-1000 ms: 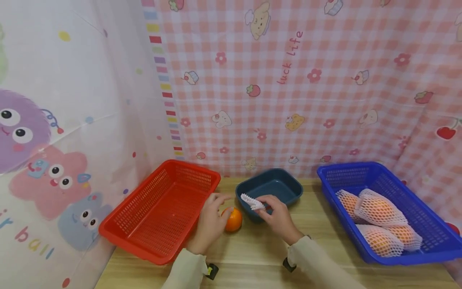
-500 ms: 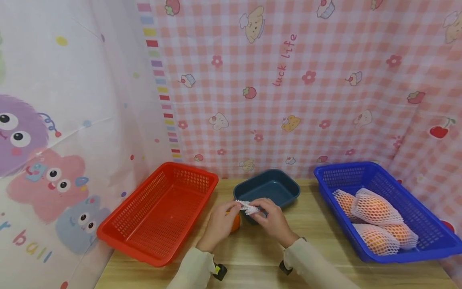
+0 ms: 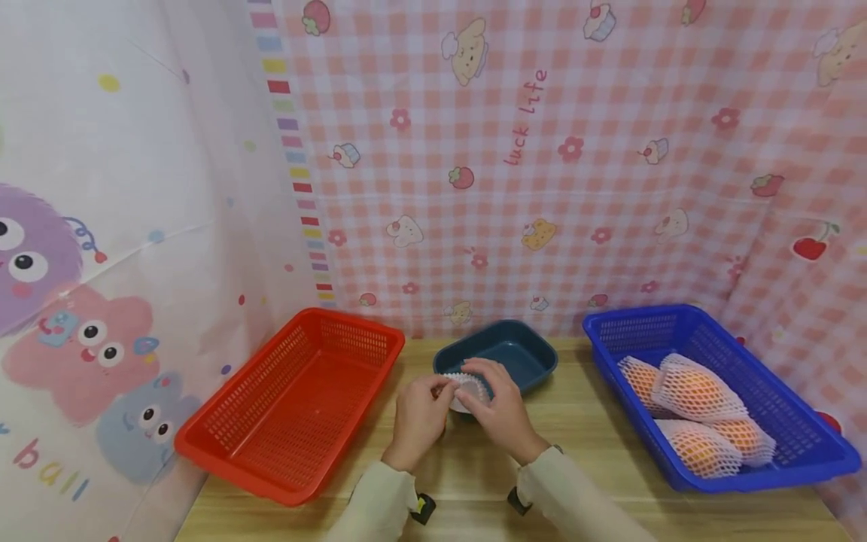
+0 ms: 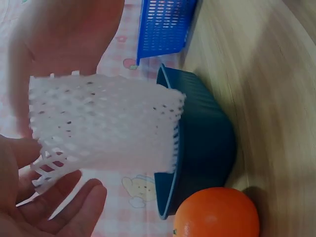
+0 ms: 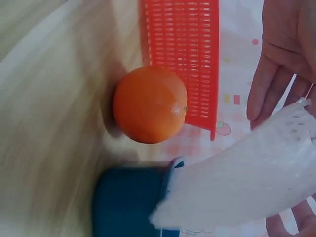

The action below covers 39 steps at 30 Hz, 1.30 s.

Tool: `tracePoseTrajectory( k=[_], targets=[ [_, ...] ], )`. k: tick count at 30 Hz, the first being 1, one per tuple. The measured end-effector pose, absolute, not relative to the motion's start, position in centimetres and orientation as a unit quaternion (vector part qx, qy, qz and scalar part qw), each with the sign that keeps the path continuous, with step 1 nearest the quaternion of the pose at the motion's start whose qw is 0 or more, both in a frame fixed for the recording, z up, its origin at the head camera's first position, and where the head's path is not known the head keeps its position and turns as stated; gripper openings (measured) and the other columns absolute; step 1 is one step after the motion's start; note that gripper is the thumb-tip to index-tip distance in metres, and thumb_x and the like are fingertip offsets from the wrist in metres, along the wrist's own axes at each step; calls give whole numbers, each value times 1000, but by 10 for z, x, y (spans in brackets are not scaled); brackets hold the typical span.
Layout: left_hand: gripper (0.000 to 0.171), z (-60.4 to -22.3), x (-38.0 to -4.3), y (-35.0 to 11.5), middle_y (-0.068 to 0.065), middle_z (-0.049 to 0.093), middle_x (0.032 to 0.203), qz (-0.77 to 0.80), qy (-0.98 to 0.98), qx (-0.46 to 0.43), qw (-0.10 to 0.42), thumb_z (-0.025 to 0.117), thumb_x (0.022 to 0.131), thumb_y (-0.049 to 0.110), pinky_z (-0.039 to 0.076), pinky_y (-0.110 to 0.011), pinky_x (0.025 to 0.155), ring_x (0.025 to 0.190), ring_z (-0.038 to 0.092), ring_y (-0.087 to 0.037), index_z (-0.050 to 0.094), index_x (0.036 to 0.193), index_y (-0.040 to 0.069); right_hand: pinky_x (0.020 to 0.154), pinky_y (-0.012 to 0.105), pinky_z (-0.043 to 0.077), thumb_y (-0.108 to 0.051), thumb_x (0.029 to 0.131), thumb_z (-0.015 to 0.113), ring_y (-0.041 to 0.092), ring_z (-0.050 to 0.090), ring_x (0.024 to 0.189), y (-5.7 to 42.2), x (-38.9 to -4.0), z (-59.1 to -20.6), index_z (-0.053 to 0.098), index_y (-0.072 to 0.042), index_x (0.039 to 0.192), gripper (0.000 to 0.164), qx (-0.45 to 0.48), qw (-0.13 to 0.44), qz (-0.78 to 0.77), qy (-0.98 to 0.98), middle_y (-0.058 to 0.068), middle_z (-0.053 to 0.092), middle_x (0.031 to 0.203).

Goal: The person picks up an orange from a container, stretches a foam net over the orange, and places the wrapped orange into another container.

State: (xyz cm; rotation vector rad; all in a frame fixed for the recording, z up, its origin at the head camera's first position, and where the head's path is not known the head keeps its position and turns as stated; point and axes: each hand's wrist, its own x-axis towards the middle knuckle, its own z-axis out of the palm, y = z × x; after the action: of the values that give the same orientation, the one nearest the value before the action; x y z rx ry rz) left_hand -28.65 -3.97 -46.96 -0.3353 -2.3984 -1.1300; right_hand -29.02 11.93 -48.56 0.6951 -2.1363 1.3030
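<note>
A white foam fruit net [image 4: 106, 123] is stretched between both hands above the table, its mouth spread wide in the head view. My left hand [image 3: 420, 418] pinches one edge of it between thumb and fingers. On the other side, my right hand [image 3: 504, 410] holds the net with thumb and fingers apart around it. An unwrapped orange [image 5: 150, 104] stands on the table below the hands; in the head view the left hand hides it. Just behind the net is a dark teal basin [image 3: 524, 361], also seen beside the orange [image 4: 217, 215] in the left wrist view.
To the left stands a red plastic basket [image 3: 291, 414] with perforated sides. A blue basket [image 3: 799, 429] at the right holds several oranges in white foam nets [image 3: 701, 388]. Patterned cloth [image 3: 433, 188] hangs behind the wooden table [image 3: 576, 452].
My left hand has left the orange's side and come over to the net, taking its edge. The net, folded narrow in the right hand before, is now spread open between both hands.
</note>
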Motion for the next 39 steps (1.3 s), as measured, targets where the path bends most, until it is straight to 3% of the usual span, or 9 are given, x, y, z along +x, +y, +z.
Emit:
tracePoseTrajectory(
  k=[7,13,17,20,25,28,31,34,39],
  targets=[
    [7,-469,-285,-41,5,63,75,-419,-870,-124,227,80,81,18,46,-27,61,67,55,-12,75,83,13,84,39,49,14,83,62,24,58,107,124,-298,-485,60,-8,91,24,306,327,431,-784,7,62,117],
    [17,-470,-283,-43,0,62,81,-417,-872,-140,214,79,74,1,44,-30,64,72,54,-17,71,86,11,79,40,51,17,79,55,28,59,102,132,-303,-484,63,-11,71,30,372,417,323,-764,10,65,111],
    [26,-471,-283,-42,-1,61,85,-437,-866,-154,187,76,71,-6,46,-31,68,77,55,-20,70,90,11,85,44,51,16,78,65,29,57,113,136,-302,-480,74,-9,89,28,344,339,344,-805,10,63,125],
    [32,-473,-283,-42,-1,62,92,-477,-850,-162,153,71,72,-12,50,-37,77,87,57,-22,68,93,12,88,43,50,7,78,76,28,53,122,139,-302,-477,69,-10,115,42,304,232,386,-839,8,57,134],
    [42,-475,-282,-42,-7,63,106,-575,-793,-166,110,56,71,-22,46,-50,94,107,57,-29,66,98,8,76,33,48,-10,79,80,23,53,105,146,-302,-475,52,-16,140,67,263,68,455,-848,5,50,141],
    [43,-475,-283,-43,-11,62,111,-628,-758,-155,90,52,71,-23,48,-47,92,107,57,-30,64,101,4,76,31,47,-15,80,80,23,51,105,149,-303,-478,45,-18,145,74,260,-2,499,-827,6,44,146],
    [42,-476,-285,-42,-17,59,115,-677,-720,-137,69,52,70,-25,51,-36,82,103,57,-30,63,104,-2,81,34,49,-15,80,80,26,49,113,151,-302,-481,41,-16,147,78,266,-43,538,-799,9,38,149],
    [44,-478,-286,-41,-21,57,118,-720,-683,-115,46,53,70,-26,51,-27,68,96,57,-30,61,109,-6,76,34,50,-13,82,79,26,52,104,150,-301,-487,40,-12,147,76,267,-59,559,-783,14,40,146],
    [45,-482,-286,-39,-22,56,117,-736,-668,-107,17,54,72,-26,53,-29,69,93,57,-29,58,113,-8,71,29,51,-14,82,79,19,56,92,145,-299,-496,51,-7,135,61,239,-17,560,-793,15,53,129]
  ],
)
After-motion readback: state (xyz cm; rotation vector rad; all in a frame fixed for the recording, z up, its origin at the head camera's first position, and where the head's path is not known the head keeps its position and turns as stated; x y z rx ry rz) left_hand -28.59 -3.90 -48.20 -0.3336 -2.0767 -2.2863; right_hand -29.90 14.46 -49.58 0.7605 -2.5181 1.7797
